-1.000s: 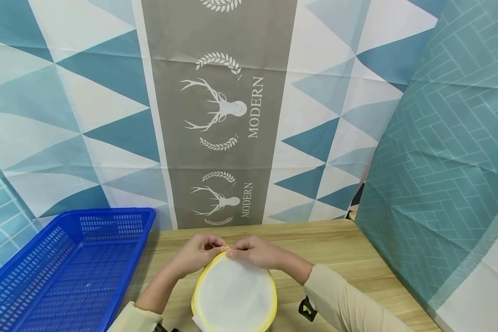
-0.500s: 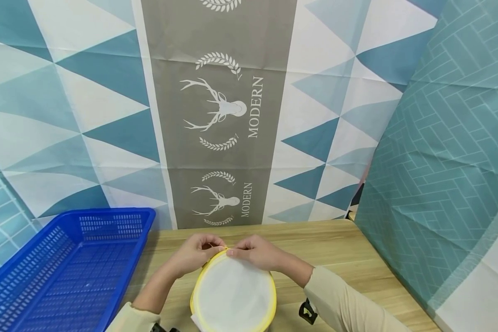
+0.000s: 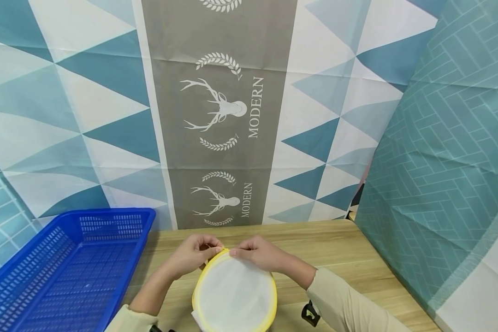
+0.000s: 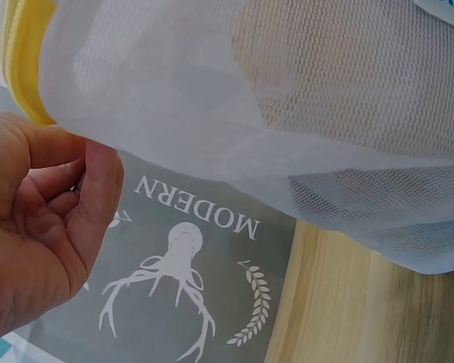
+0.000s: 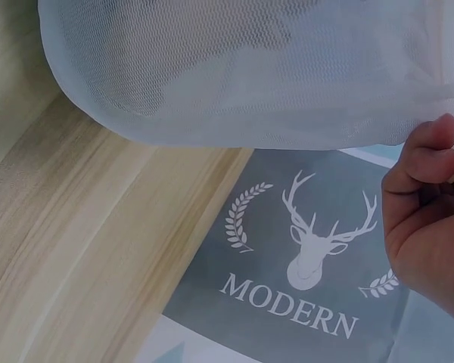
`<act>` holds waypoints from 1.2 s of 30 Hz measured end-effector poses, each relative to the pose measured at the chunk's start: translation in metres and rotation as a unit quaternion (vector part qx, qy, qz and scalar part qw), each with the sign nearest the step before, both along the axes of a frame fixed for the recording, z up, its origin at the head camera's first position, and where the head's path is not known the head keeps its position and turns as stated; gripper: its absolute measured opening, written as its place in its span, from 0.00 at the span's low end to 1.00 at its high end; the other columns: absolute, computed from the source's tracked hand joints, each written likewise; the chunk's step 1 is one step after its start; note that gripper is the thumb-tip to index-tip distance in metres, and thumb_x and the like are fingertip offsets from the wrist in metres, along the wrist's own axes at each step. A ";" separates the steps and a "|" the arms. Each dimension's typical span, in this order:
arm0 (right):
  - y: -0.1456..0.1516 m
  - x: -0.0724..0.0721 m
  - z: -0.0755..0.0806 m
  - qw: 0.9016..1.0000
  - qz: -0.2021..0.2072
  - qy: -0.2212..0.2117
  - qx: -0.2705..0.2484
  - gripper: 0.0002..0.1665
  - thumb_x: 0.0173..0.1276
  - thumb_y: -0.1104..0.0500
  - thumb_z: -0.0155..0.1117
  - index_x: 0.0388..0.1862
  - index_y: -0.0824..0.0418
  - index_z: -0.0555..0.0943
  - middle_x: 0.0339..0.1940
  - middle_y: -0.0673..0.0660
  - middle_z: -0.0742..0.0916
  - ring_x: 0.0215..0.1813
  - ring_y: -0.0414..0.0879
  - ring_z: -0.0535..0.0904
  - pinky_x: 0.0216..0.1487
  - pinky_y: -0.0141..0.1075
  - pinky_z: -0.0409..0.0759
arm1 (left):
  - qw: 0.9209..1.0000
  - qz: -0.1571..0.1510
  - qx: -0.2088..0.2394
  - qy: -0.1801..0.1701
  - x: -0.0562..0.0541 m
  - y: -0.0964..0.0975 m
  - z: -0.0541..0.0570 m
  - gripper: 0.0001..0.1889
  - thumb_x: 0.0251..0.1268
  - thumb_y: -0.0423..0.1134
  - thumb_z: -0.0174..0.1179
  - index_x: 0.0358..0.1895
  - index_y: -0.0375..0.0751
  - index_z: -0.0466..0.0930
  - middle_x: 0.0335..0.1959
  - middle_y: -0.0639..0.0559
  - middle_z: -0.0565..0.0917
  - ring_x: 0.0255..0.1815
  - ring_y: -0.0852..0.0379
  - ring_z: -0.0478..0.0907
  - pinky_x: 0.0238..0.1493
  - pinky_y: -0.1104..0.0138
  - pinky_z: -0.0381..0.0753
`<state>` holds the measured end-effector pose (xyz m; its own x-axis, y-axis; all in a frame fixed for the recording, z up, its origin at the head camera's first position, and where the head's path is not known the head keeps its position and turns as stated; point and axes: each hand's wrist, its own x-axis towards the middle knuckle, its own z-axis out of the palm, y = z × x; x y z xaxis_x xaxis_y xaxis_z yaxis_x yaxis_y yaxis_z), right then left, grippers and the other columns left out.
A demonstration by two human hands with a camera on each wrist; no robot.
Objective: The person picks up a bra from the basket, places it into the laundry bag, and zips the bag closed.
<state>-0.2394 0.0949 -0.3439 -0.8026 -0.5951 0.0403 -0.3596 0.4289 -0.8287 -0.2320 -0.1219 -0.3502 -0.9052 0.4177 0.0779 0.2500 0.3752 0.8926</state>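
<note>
A white mesh laundry bag [image 3: 235,293] with a round top and yellow edging stands near the table's front edge. My left hand [image 3: 192,256] pinches the yellow edge at the bag's far side; whether a zipper pull is between the fingertips cannot be seen. Just to its right, my right hand [image 3: 259,253] grips the same rim, thumb on top. From the left wrist, the mesh side [image 4: 325,83] hangs beside the curled left hand [image 4: 45,204]. The right wrist view has the right hand [image 5: 431,181] holding the bag's edge at the right.
A blue perforated plastic basket [image 3: 79,276] stands left of the bag on the wood-grain table [image 3: 336,249]. Behind the table hangs a patterned cloth [image 3: 216,138] with deer heads and triangles. A teal cloth [image 3: 452,152] closes off the right side.
My left fingertips have shifted slightly left along the yellow rim, so the gap to my right fingertips is wider. The right hand has barely moved.
</note>
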 end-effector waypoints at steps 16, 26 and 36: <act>0.002 -0.003 0.004 0.995 -0.003 0.081 0.065 0.24 0.72 0.43 0.49 0.25 0.55 0.82 0.17 0.46 0.77 0.18 0.34 0.72 0.21 0.29 0.74 | 1.000 0.006 0.006 -0.005 0.000 0.004 0.000 0.11 0.67 0.39 0.55 0.39 0.33 0.80 0.24 0.51 0.78 0.20 0.62 0.70 0.20 0.68 0.74; -0.003 -0.001 0.010 0.989 -0.025 0.118 0.085 0.16 0.70 0.44 0.54 0.35 0.52 0.80 0.22 0.45 0.77 0.25 0.36 0.70 0.27 0.28 0.70 | 0.999 0.019 0.020 -0.029 0.002 0.007 0.006 0.11 0.67 0.37 0.54 0.41 0.31 0.79 0.24 0.51 0.79 0.19 0.61 0.71 0.18 0.69 0.74; -0.004 -0.005 0.016 0.999 -0.027 0.039 0.017 0.15 0.68 0.51 0.58 0.30 0.60 0.81 0.23 0.49 0.77 0.25 0.39 0.70 0.25 0.28 0.69 | 0.999 0.012 0.019 -0.036 -0.001 0.006 0.015 0.12 0.67 0.36 0.54 0.42 0.30 0.80 0.23 0.53 0.80 0.18 0.63 0.72 0.18 0.71 0.73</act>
<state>-0.2445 0.0905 -0.3280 -0.8289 -0.5530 0.0846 -0.3983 0.4772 -0.7833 -0.2334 -0.1160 -0.3356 -0.9187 0.3940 0.0270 0.1758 0.3467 0.9214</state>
